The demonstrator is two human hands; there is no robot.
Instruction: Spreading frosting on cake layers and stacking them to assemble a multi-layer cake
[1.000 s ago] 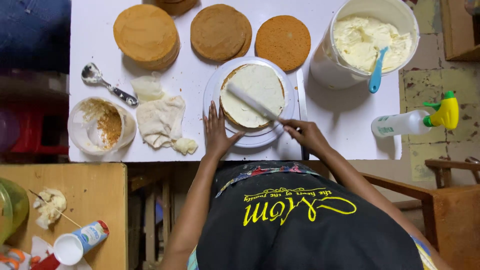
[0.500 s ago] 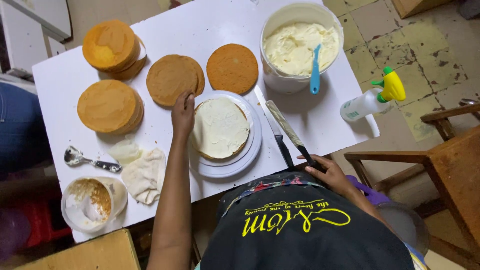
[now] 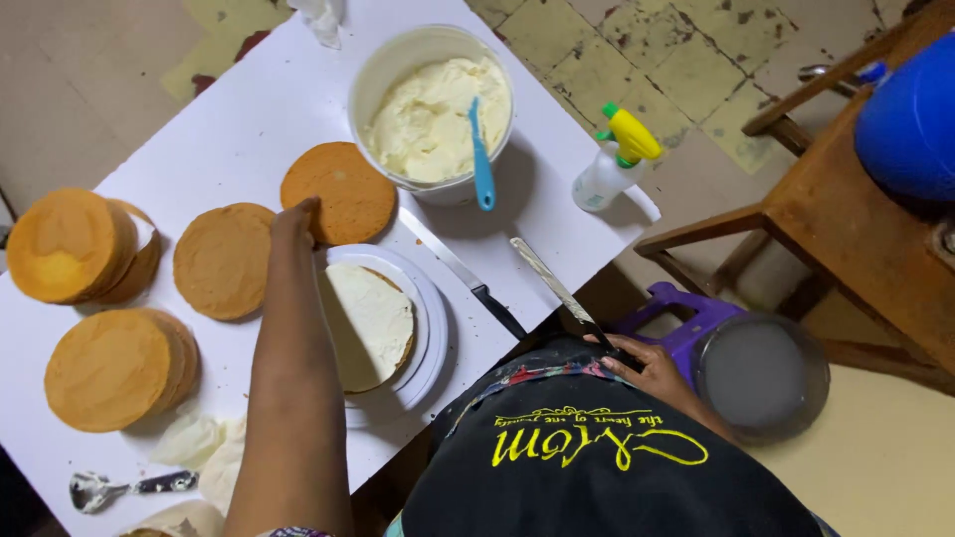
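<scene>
My left hand (image 3: 295, 221) reaches across the white table (image 3: 249, 119); its fingertips rest on the near edge of a bare brown cake layer (image 3: 343, 189). Just below it a white plate (image 3: 435, 328) carries a cake layer covered in cream (image 3: 373, 323). My right hand (image 3: 652, 368) is at the table's near edge by my apron, shut on the handle of a long palette knife (image 3: 555, 286) smeared with cream. A second long knife (image 3: 460, 270) lies flat between plate and palette knife.
A white bucket of cream (image 3: 383, 70) holds a blue spatula (image 3: 481, 159). A spray bottle (image 3: 609, 169) stands at the table's corner. Other cake layers (image 3: 224, 261) lie left, with a spoon (image 3: 124, 486) and cloth (image 3: 199, 446). A purple stool (image 3: 676, 303), metal bowl (image 3: 761, 376) and wooden chair (image 3: 856, 224) stand right.
My left hand went from the plate's side up to the bare brown layer. My right hand drew the palette knife off the creamed cake and back to the table's edge. The view has turned.
</scene>
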